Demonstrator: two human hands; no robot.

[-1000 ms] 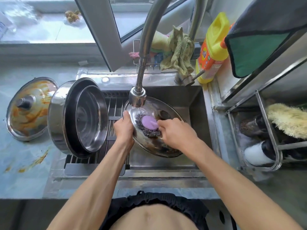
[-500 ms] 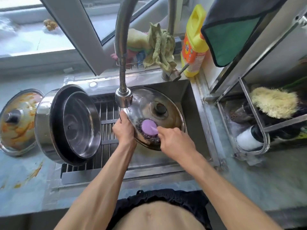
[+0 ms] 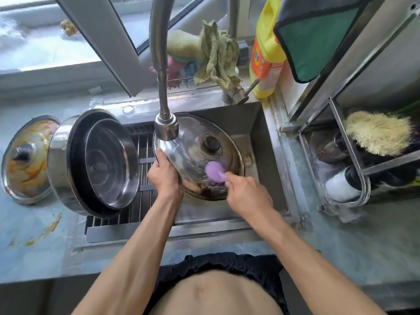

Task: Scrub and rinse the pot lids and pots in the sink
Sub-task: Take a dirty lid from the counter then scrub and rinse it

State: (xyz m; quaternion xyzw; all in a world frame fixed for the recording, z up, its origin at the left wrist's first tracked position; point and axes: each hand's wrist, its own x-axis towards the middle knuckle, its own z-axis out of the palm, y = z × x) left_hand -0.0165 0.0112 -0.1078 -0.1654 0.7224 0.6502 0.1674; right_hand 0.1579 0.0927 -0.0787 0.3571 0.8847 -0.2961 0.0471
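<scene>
From the head camera, the right hand [image 3: 248, 193] is motion-blurred, and its fingers curl round the handle of a purple-headed steel-wool scrubber [image 3: 214, 171]; the handle itself is hidden inside the fist. The wire pad under the purple head smears into the dirt and is hard to outline. The left hand [image 3: 164, 176] grips the near-left rim of a round, stained stainless-steel pot lid with a dark knob [image 3: 200, 153], held tilted over the steel sink [image 3: 256, 133], its top edge tucked behind the chrome faucet head [image 3: 166, 128]. Whether water runs cannot be told.

Left of the left hand, one large steel pot [image 3: 63, 164] lies on its side on the slatted rack with one smaller steel pan [image 3: 111, 164] nested inside. Farther left, a second lid, smeared orange [image 3: 27, 158], rests on the counter, partly covered by the pot. That makes two lids and two vessels. Beyond the right hand stands one yellow detergent bottle [image 3: 268, 48], its top cut off.
</scene>
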